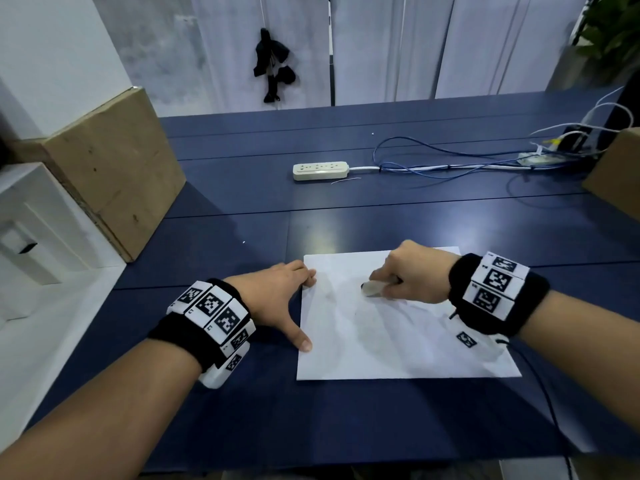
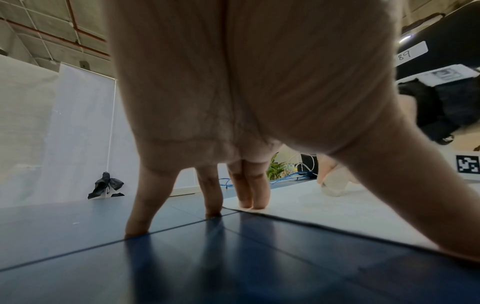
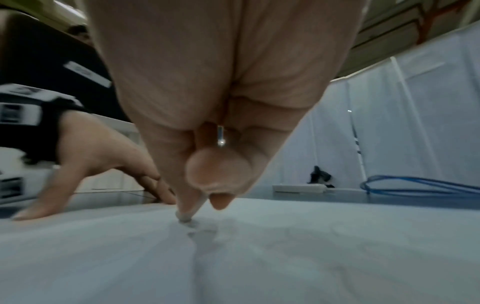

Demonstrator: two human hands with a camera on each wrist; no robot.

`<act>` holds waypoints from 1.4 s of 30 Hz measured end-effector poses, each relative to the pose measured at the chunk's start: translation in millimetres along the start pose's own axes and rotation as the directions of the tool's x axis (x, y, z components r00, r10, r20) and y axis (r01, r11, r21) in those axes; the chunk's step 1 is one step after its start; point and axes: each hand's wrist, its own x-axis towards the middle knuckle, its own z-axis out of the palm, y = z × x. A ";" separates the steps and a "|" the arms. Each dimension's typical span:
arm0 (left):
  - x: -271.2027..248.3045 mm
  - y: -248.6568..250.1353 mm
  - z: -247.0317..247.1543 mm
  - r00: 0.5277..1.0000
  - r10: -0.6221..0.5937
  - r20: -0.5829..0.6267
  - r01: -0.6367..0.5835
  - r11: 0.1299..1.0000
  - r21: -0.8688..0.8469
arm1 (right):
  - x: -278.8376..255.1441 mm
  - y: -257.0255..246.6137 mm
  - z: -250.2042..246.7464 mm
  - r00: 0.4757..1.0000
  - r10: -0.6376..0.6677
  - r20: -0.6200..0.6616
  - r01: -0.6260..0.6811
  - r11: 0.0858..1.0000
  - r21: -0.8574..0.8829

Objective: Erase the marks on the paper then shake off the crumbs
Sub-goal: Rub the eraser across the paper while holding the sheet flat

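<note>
A white sheet of paper (image 1: 398,341) lies on the dark blue table (image 1: 242,209), with faint grey smudges across its middle. My right hand (image 1: 408,275) grips a whitish eraser (image 1: 372,288) and presses its dirty tip onto the paper (image 3: 311,257) near the sheet's upper middle; the eraser (image 3: 185,216) touches a grey mark. My left hand (image 1: 280,292) is spread flat at the sheet's left edge, two fingertips (image 2: 250,202) and the thumb pressing the paper (image 2: 324,211), the other fingers on the table. In the left wrist view the eraser (image 2: 333,188) shows beyond the fingers.
A cardboard box (image 1: 110,168) stands at the left, another box (image 1: 616,174) at the right edge. A white power strip (image 1: 320,170) with blue and white cables (image 1: 450,164) lies behind the paper. White shelving (image 1: 31,230) is at the far left.
</note>
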 end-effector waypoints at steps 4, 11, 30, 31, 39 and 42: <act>1.3 -2.4 1.2 1.000 -0.002 0.000 0.002 1.000 -0.001 | -21.6 -18.3 6.9 0.973 -0.122 0.194 0.109 0.991 0.074; 0.6 -1.2 0.8 1.000 -0.005 0.004 0.005 1.000 -0.005 | -0.3 -3.0 -3.4 0.996 0.005 0.084 -0.012 0.996 0.085; 1.9 -1.3 0.5 1.000 -0.011 0.008 0.011 1.000 0.018 | -26.9 -19.4 7.2 0.966 -0.149 0.212 0.134 0.987 0.086; 2.1 -1.1 0.6 1.000 -0.011 0.010 0.011 1.000 0.021 | -31.3 -25.3 7.6 0.947 -0.175 0.269 0.139 0.980 0.145; -0.5 1.1 0.0 1.000 -0.015 0.004 0.015 1.000 0.006 | -2.3 3.0 1.9 0.999 0.032 0.000 -0.032 0.999 -0.001; 0.5 0.1 0.5 1.000 -0.018 0.007 0.018 1.000 0.006 | -21.1 -10.8 6.5 0.987 -0.093 0.131 0.086 0.995 0.060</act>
